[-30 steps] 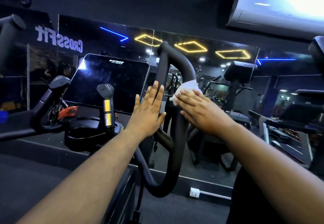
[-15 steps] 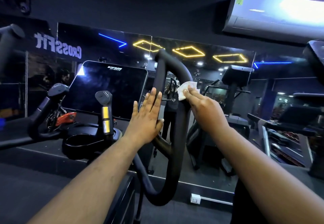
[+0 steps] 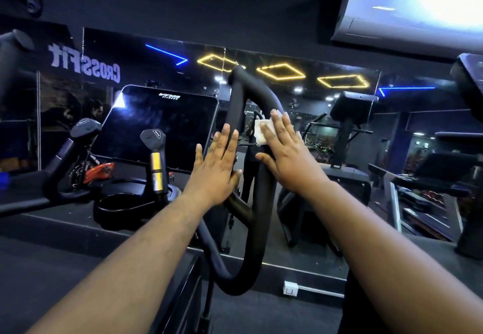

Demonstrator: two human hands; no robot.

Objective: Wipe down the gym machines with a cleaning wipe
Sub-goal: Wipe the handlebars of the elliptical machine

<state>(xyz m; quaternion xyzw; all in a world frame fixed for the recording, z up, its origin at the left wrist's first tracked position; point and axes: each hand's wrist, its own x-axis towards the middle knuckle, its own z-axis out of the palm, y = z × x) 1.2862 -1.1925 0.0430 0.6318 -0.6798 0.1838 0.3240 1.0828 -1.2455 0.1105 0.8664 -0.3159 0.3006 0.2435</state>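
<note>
**Handle loop under the wipe, most of the machine yet to be done**

The right hand (image 3: 286,156) is laid flat, fingers straight, and the cleaning wipe (image 3: 260,132) is pressed by it against the outer bar of the black handle loop (image 3: 257,229), just below the loop's upper bend. The left hand (image 3: 218,165) is also spread open, its palm and fingers set against the inner bar of the same loop; nothing is gripped by it, and the bar is judged to be steadied by it.

The work is judged to be at an early or middle stage. Only a short stretch near the top of the loop is covered by the wipe; whether the bar below has been cleaned cannot be told, since no wet trace is shown on the dark surface. The lower curve of the loop, the two short grips with yellow bands (image 3: 156,161), the black console screen (image 3: 156,127) and the cup holder (image 3: 122,204) at the left are not touched by either hand. Further machines (image 3: 350,135) are seen at the right, partly as reflections in the wall mirror (image 3: 339,103), and are presumably left as well.

The wipe is seen as a small white piece, folded or bunched, mostly hidden under the fingers, with only its left edge exposed. No dirt or tearing can be made out on it.
</note>
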